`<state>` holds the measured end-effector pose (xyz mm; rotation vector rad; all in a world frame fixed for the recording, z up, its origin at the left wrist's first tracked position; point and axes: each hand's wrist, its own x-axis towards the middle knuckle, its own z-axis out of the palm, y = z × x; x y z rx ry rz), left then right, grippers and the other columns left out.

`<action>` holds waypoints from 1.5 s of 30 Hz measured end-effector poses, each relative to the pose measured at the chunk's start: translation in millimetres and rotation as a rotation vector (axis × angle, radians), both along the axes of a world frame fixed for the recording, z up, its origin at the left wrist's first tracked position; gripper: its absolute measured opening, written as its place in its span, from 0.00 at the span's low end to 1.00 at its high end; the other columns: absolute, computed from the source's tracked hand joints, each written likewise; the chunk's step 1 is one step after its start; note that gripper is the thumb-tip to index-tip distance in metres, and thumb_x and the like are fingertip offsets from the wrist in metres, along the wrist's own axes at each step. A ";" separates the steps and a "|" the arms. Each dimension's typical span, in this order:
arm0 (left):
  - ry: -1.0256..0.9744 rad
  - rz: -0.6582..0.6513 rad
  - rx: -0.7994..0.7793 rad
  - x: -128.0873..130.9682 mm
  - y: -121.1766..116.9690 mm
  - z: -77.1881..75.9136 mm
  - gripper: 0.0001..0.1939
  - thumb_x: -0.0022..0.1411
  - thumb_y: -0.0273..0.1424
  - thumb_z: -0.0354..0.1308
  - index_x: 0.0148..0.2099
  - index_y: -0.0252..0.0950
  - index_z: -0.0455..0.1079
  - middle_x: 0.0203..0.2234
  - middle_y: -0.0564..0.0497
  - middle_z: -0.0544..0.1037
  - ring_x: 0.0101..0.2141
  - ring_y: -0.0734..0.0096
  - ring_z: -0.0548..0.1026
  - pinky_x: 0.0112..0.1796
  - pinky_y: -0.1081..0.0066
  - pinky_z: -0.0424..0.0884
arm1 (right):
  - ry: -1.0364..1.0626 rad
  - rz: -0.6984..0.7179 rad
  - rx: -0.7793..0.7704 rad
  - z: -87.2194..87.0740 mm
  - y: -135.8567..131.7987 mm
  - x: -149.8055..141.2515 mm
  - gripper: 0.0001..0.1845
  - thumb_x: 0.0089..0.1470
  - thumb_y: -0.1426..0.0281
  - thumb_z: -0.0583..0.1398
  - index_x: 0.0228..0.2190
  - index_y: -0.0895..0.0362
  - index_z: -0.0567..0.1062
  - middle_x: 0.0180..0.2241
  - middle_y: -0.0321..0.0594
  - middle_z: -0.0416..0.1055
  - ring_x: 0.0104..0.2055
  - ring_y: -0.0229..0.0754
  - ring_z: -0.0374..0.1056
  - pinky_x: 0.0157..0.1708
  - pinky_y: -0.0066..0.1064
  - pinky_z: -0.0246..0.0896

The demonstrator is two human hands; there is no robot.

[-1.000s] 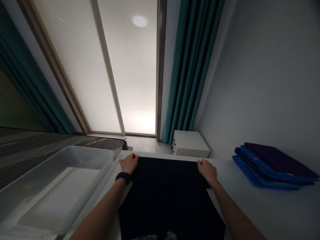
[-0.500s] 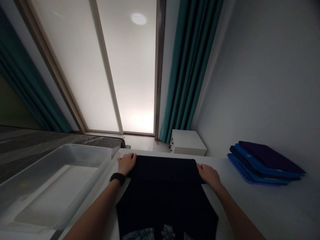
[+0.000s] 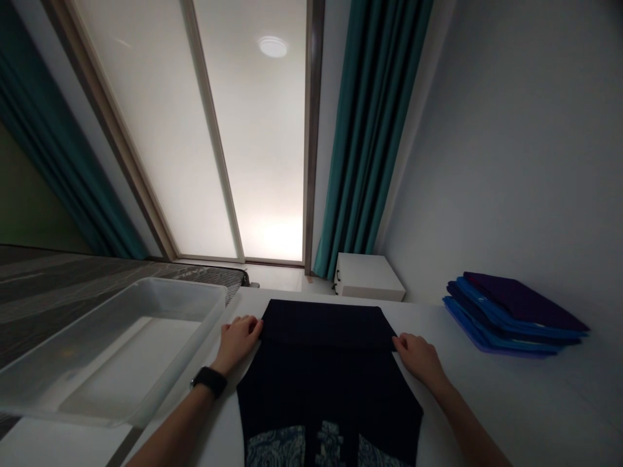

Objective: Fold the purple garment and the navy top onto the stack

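Note:
A dark navy garment [image 3: 328,370] lies flat on the white table [image 3: 511,402], folded over at its far end. A pale printed pattern [image 3: 328,446] shows at its near end. My left hand [image 3: 237,340] rests at the garment's left side, fingertips touching the edge just below the fold. My right hand [image 3: 418,359] lies the same way against the right side. Neither hand visibly grips the cloth. A black wristwatch [image 3: 209,381] sits on my left wrist.
A large translucent plastic bin [image 3: 121,350] stands left of the garment. A stack of folded blue and purple textiles [image 3: 506,318] lies at the table's right. A white cabinet [image 3: 367,277] and teal curtain [image 3: 370,130] stand beyond the far edge.
Both hands have slid toward me along the garment's sides, away from the folded far edge. More of the printed pattern now shows at the bottom of the view.

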<state>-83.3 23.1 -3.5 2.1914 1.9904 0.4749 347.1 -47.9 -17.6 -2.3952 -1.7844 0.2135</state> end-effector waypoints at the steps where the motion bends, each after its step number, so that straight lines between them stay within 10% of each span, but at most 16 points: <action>1: -0.001 0.006 -0.003 0.7 -1.4 0.7 0.18 0.67 0.40 0.44 0.32 0.40 0.71 0.35 0.48 0.79 0.43 0.58 0.73 0.44 0.60 0.57 | 0.021 -0.007 0.009 -0.5 1.0 -0.8 0.18 0.61 0.63 0.49 0.25 0.55 0.72 0.32 0.46 0.76 0.40 0.50 0.70 0.38 0.35 0.57; 13: -0.318 0.181 -0.210 -1.0 -1.1 18.8 0.20 0.65 0.43 0.43 0.35 0.40 0.74 0.37 0.50 0.82 0.46 0.50 0.75 0.49 0.57 0.60 | 0.646 -0.048 0.159 6.4 -5.4 6.7 0.26 0.56 0.54 0.48 0.27 0.58 0.77 0.28 0.42 0.77 0.36 0.49 0.71 0.34 0.32 0.62; 23: -0.108 0.126 -0.196 -5.8 -3.1 17.2 0.20 0.65 0.42 0.44 0.31 0.39 0.72 0.34 0.49 0.81 0.42 0.55 0.75 0.45 0.60 0.59 | 0.154 -0.052 -0.057 3.1 -9.7 6.8 0.20 0.57 0.62 0.50 0.18 0.53 0.68 0.24 0.38 0.74 0.32 0.46 0.70 0.37 0.34 0.56; 45: 0.030 0.066 -0.095 -5.8 -12.2 14.3 0.18 0.66 0.38 0.46 0.28 0.39 0.70 0.34 0.48 0.80 0.43 0.59 0.73 0.43 0.61 0.55 | -0.085 -0.035 -0.070 6.5 -17.2 1.5 0.18 0.61 0.64 0.48 0.23 0.53 0.69 0.30 0.40 0.76 0.36 0.46 0.70 0.37 0.36 0.52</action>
